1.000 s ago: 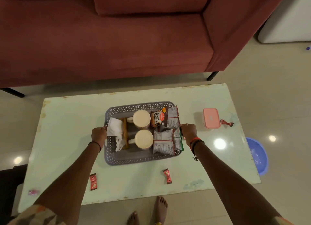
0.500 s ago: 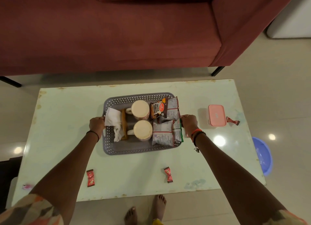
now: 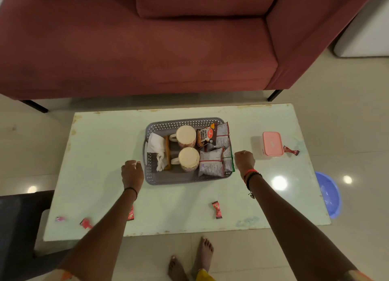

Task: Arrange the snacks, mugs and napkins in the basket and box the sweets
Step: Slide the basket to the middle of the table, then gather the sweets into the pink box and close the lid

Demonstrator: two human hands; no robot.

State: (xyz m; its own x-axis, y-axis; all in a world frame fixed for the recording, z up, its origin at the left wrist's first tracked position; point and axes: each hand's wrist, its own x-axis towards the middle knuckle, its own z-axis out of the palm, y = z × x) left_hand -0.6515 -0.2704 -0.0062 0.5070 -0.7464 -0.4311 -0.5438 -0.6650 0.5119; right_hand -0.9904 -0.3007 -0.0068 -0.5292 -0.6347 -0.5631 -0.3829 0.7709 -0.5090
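Note:
A grey perforated basket rests in the middle of the pale table. Inside it are white napkins at the left, two cream mugs in the middle, and snack packets with a peanuts bag at the right. My left hand hovers just left of the basket, fingers loosely curled, holding nothing. My right hand sits just right of the basket, also free of it. A shut pink box stands at the right. Wrapped sweets lie loose, and one sweet partly hidden by my left forearm.
A red sofa stands behind the table. A blue tub sits on the floor at the right, a dark seat at the left. My bare feet are at the table's near edge.
Both hands have let go of the basket's sides and drawn slightly away. The basket stays on the table.

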